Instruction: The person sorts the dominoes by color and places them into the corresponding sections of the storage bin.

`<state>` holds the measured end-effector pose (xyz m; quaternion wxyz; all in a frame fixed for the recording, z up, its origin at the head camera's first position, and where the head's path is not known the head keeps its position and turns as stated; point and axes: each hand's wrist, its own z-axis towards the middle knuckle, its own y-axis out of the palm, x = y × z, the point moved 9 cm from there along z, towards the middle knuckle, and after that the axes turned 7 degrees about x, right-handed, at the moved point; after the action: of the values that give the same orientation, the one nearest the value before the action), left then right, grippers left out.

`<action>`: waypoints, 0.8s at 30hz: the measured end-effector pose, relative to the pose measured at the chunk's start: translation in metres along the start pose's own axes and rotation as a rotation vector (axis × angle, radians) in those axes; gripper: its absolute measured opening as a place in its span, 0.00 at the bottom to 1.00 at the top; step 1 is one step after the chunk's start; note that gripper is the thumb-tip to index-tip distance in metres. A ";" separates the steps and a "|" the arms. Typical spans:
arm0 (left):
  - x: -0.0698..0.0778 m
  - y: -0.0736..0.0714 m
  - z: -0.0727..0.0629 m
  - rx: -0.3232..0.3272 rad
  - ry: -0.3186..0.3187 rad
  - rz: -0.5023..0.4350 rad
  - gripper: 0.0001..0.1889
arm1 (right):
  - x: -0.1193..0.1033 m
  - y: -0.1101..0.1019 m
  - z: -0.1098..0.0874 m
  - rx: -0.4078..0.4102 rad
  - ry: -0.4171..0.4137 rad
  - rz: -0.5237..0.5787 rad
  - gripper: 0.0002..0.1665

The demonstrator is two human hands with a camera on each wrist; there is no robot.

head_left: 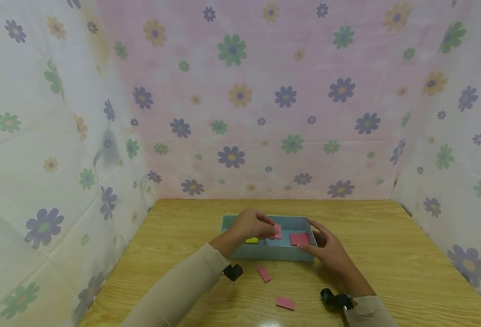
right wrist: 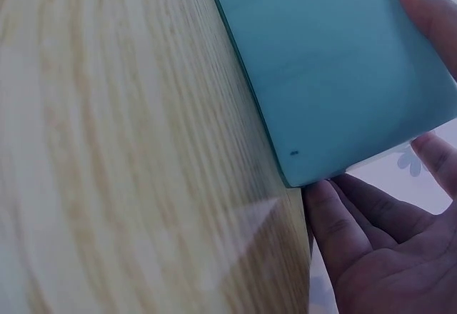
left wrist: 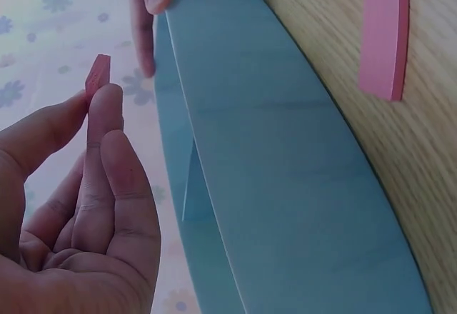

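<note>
Over the light-blue box [head_left: 273, 254], my left hand [head_left: 251, 226] pinches a small pink block [left wrist: 98, 75] between thumb and fingertips, above the rim in the left wrist view. My right hand [head_left: 331, 247] grips the box's right end, thumb at the front rim and fingers around the end wall. Inside the box, pink blocks [head_left: 299, 239] lie at the right and a yellow piece [head_left: 251, 240] shows at the left, partly hidden by my left hand. A thin divider [left wrist: 191, 178] stands within.
On the wooden table [head_left: 183, 281], one pink block [head_left: 264, 274] lies just in front of the box and another pink block [head_left: 285, 303] lies nearer. Flower-printed cloth [head_left: 265, 91] walls off the back and both sides. Black cameras [head_left: 234, 272] sit at my wrists.
</note>
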<state>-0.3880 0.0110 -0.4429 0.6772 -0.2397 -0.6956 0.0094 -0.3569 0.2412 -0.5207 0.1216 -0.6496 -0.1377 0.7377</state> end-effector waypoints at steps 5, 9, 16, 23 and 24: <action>0.000 0.003 0.008 0.019 -0.043 -0.005 0.08 | 0.000 0.000 0.000 -0.010 0.008 0.013 0.54; 0.002 0.007 0.013 0.043 -0.064 0.009 0.07 | -0.001 0.000 -0.001 -0.013 0.014 0.012 0.54; 0.005 0.014 0.025 0.079 -0.092 0.046 0.05 | -0.003 -0.001 -0.002 0.000 0.018 -0.004 0.53; 0.005 0.016 0.032 0.110 -0.125 0.008 0.02 | -0.003 -0.001 0.000 0.008 0.007 -0.015 0.52; 0.005 0.017 0.032 0.110 -0.125 0.012 0.02 | -0.003 0.000 0.000 0.007 0.005 -0.015 0.53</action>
<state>-0.4132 0.0377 -0.4468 0.6445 -0.2055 -0.7335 0.0666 -0.3565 0.2404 -0.5176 0.1297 -0.6501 -0.1398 0.7355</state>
